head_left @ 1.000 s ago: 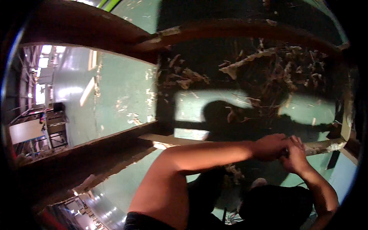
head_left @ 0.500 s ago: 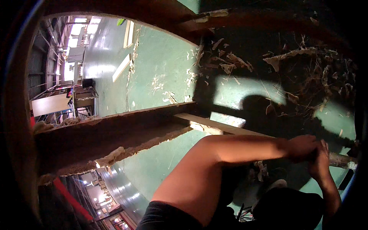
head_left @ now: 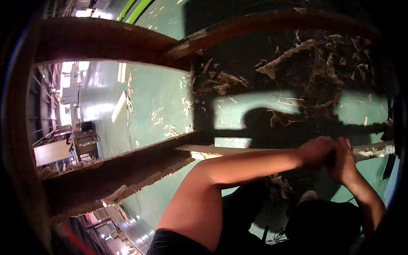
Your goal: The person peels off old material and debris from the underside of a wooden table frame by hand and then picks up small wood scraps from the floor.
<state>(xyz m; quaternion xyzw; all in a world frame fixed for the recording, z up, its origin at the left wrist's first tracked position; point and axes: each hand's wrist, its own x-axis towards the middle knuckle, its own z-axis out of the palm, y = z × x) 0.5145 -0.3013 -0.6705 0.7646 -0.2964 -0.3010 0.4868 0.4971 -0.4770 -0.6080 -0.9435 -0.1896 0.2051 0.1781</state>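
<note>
My left hand (head_left: 318,151) and my right hand (head_left: 342,163) come together over a pale wooden bar (head_left: 221,150) at the right. The fingers of both are closed, and whatever they grip is hidden between them. My left forearm stretches along the bar and covers much of it. Past my hands, the bar's far right end (head_left: 376,150) looks rough and whitish. At its left end the bar meets a dark wooden beam (head_left: 127,163), whose lower edge carries ragged, crusty remains.
Another dark beam (head_left: 106,42) and a curved crosspiece (head_left: 272,30) span the top. Torn scraps (head_left: 229,80) litter the green floor (head_left: 157,97), partly in shadow. Loose wood strips (head_left: 120,106) lie at left. Bright green bars (head_left: 136,9) show at the top, cables (head_left: 276,238) below.
The view has shifted, so the beams sit lower and more green bars show at the top. My hands, still together, appear slightly farther left and higher in the picture.
</note>
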